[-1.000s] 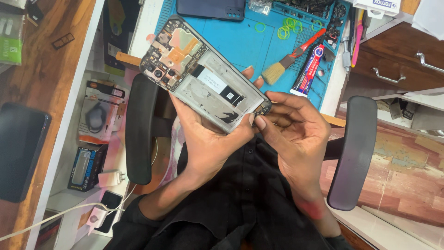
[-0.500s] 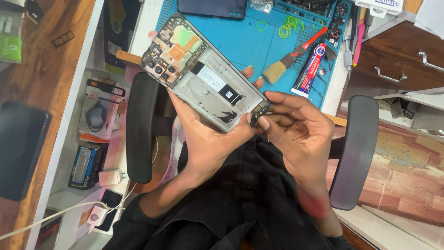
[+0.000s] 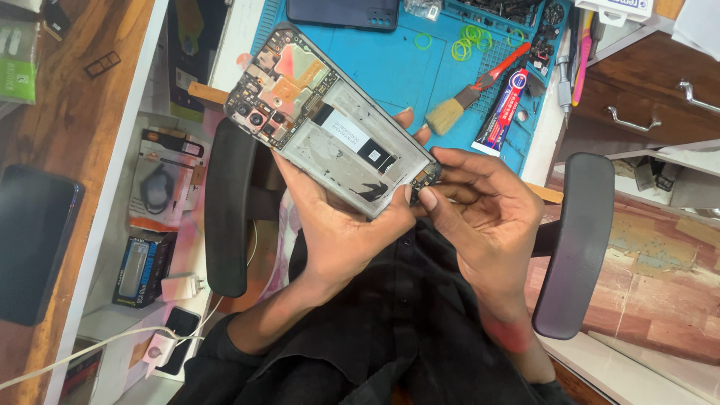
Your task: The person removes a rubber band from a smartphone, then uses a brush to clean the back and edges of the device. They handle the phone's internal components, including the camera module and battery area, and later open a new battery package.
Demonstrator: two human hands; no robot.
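An opened smartphone (image 3: 330,124) with its back cover off shows a circuit board and camera modules at its upper left end and a bare battery bay in the middle. My left hand (image 3: 341,225) cradles it from beneath, thumb on its lower edge. My right hand (image 3: 480,210) pinches the phone's lower right corner with thumb and forefinger, on a small dark part there. The phone is held above my lap, in front of a blue work mat (image 3: 390,60).
On the blue mat lie a brush with a red handle (image 3: 472,94), a glue tube (image 3: 502,112), green rings (image 3: 469,41) and a dark phone (image 3: 341,13). Black chair armrests (image 3: 229,206) (image 3: 574,240) flank me. Boxes and chargers sit on the floor at left; wooden drawers (image 3: 637,82) at right.
The phone and both hands have barely shifted; my right fingers keep working at the phone's lower right corner.
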